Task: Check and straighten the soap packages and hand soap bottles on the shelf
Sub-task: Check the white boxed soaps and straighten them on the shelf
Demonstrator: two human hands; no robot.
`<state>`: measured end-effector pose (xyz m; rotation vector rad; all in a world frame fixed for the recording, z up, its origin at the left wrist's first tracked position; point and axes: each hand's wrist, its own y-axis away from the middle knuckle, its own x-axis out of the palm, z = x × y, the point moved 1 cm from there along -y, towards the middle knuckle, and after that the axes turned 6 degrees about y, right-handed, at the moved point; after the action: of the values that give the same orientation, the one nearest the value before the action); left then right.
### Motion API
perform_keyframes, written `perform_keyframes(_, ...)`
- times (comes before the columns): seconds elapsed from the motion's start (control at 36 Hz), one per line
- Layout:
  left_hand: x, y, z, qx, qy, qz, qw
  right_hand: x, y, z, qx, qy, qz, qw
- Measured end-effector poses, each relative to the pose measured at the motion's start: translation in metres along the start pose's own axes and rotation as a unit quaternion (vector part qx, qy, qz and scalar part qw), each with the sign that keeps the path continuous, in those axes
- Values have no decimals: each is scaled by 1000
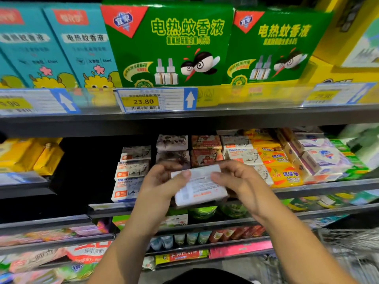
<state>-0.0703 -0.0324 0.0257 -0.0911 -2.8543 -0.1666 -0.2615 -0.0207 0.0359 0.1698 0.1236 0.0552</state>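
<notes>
A white soap package (pixel 200 186) with small print on its upturned back is held in front of the middle shelf. My left hand (pixel 162 181) grips its left end, thumb on top. My right hand (pixel 233 177) grips its right end, thumb pressed on the printed face. Behind my hands stand stacks of soap: white Goat Soap boxes (pixel 131 171) on the left, brown flower-printed bars (pixel 172 143), red-patterned bars (pixel 206 149), more Goat Soap boxes (pixel 242 154) and yellow sulfur soap packs (pixel 281 169) to the right.
Green mosquito-liquid boxes (pixel 170 46) and teal boxes (pixel 82 48) fill the upper shelf above a 23.80 price tag (pixel 143 101). Yellow packs (pixel 37 156) sit at left, white and purple soap packs (pixel 322 158) at right. Lower shelves hold green jars (pixel 203 212) and tubes (pixel 205 236).
</notes>
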Motion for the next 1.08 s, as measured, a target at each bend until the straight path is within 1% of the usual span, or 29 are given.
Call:
perform_keyframes(0.03,0,0,1,-54,-1,-4,999,2,0,1,28,9,17,999)
perform_keyframes(0.08,0,-1,2,-156,6,14,988,3,2,0,72,37,51,995)
perform_keyframes(0.11,-1,-1,3,-189,13,23,982,3,3,0,84,48,62,993)
perform_keyframes(0.17,-2,-2,4,-209,13,28,978,0,2,-2,89,65,73,991)
perform_keyframes(0.28,-5,-2,-1,-144,-36,42,988,-9,-5,-3,43,120,49,991)
perform_keyframes(0.39,-11,-6,-12,-73,-97,92,988,-16,-7,1,-16,67,43,997)
perform_keyframes(0.44,-16,-9,-14,4,-149,94,984,-19,-7,2,-42,74,46,995)
perform_keyframes(0.47,-19,-10,-15,59,-195,92,975,-21,-8,0,-49,63,46,996)
perform_keyframes(0.53,-22,-10,-18,174,-282,101,938,-19,-8,-1,-39,-19,56,997)
perform_keyframes(0.58,-23,-10,-17,255,-298,123,912,-15,-9,-2,-6,-106,67,992)
perform_keyframes(0.61,-24,-10,-15,276,-291,131,907,-13,-9,-1,12,-118,68,991)
perform_keyframes(0.69,-29,-14,-10,280,-275,149,908,-11,-11,-2,31,-143,86,986)
perform_keyframes(0.75,-34,-16,-7,270,-299,153,902,-9,-11,0,26,-147,89,985)
perform_keyframes(0.81,-40,-19,-3,236,-321,173,901,-7,-12,0,10,-117,82,990)
perform_keyframes(0.83,-42,-20,-3,208,-321,179,906,-6,-13,-1,5,-104,74,992)
perform_keyframes(0.86,-43,-21,-2,189,-336,176,906,-4,-13,-2,2,-92,67,994)
perform_keyframes(0.89,-42,-21,-2,191,-361,167,897,-2,-14,-3,-2,-83,62,995)
perform_keyframes(0.94,-39,-23,-4,214,-428,149,865,3,-17,-4,-19,-74,55,996)
perform_keyframes(1.03,-38,-26,-7,213,-467,128,849,10,-23,-2,-46,-49,60,996)
perform_keyframes(1.08,-42,-29,-10,230,-512,129,817,14,-26,2,-53,-28,65,996)
